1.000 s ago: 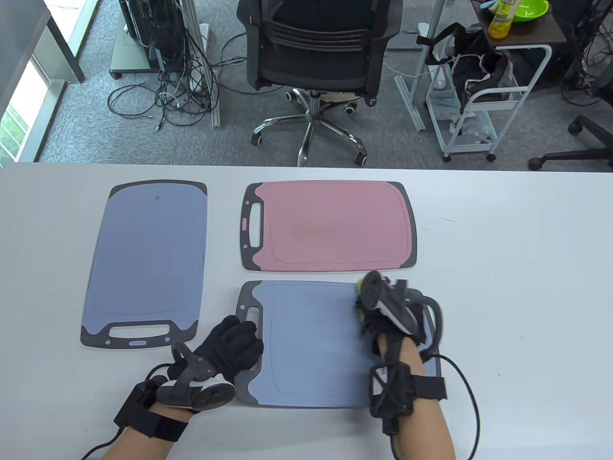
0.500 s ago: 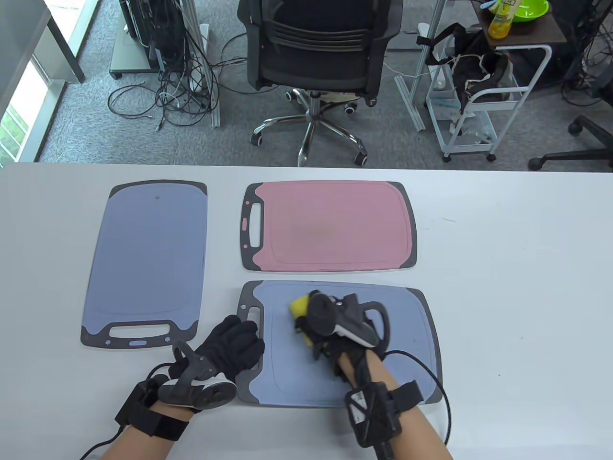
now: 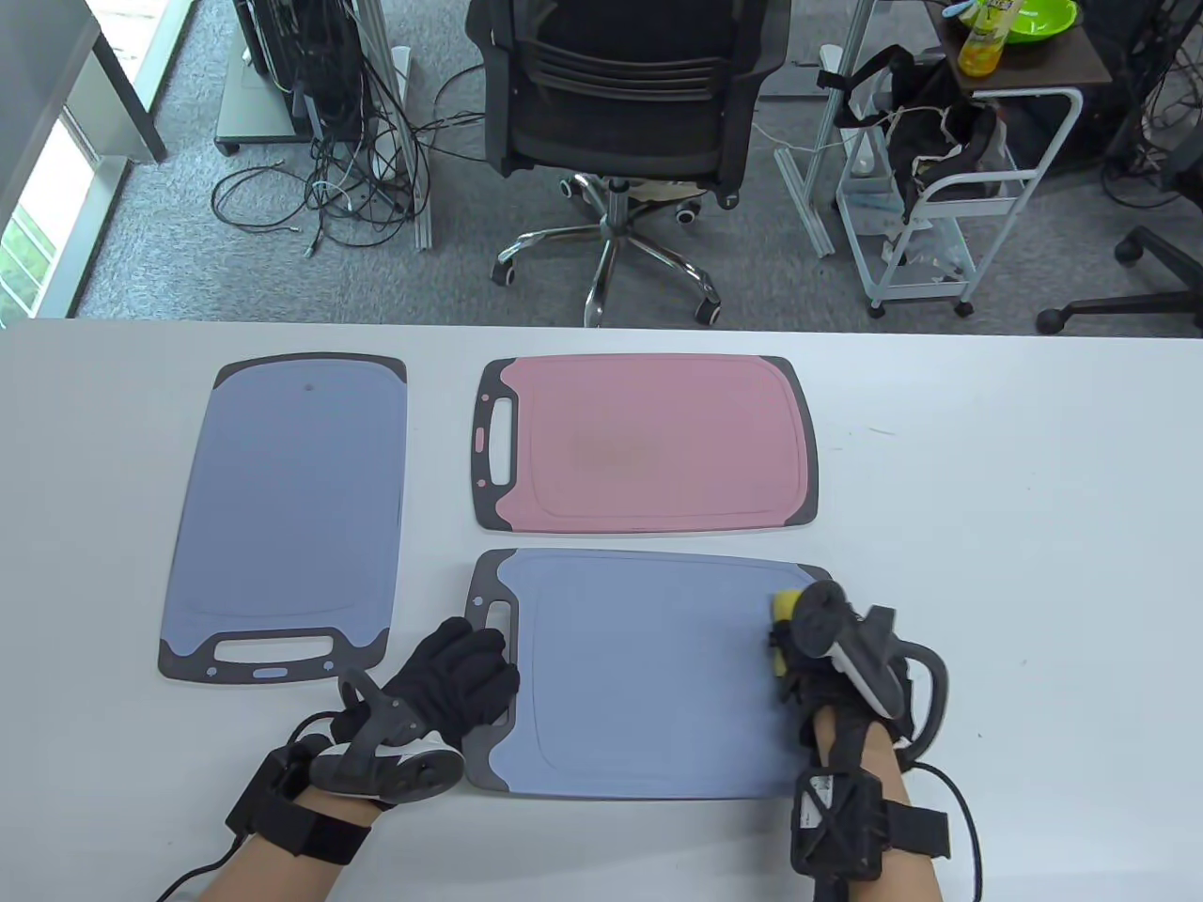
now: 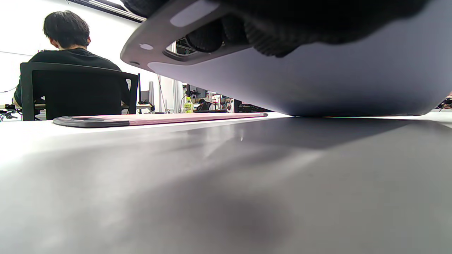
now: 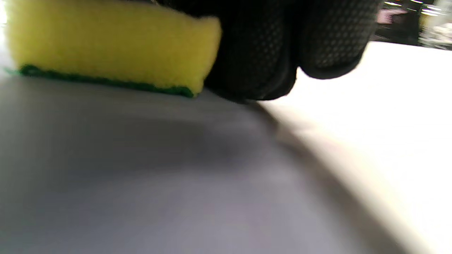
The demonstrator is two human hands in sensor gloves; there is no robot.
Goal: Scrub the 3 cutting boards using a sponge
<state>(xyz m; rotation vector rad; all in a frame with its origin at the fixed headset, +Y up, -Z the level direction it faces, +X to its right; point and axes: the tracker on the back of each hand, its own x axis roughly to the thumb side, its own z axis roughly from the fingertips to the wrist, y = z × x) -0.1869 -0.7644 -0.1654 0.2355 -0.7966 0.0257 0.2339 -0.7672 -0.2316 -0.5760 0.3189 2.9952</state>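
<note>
**Sponge flat on the board, close up**

Super tight, blurry shot here. The yellow sponge (image 5: 109, 46) fills the 10-to-12 o'clock area, its thin green scrub layer facing down and sitting right on the blue-grey cutting board (image 5: 141, 183). Black gloved fingers (image 5: 254, 53) of the right hand (image 5: 282, 42) hang in at 12 to 1 o'clock, pressed against the sponge's right end — the tips touch the board too. The board covers the whole lower left, and its darker edge runs diagonally toward 5 o'clock. Past that edge, bright white table (image 5: 381, 116) at 3 o'clock.
</note>
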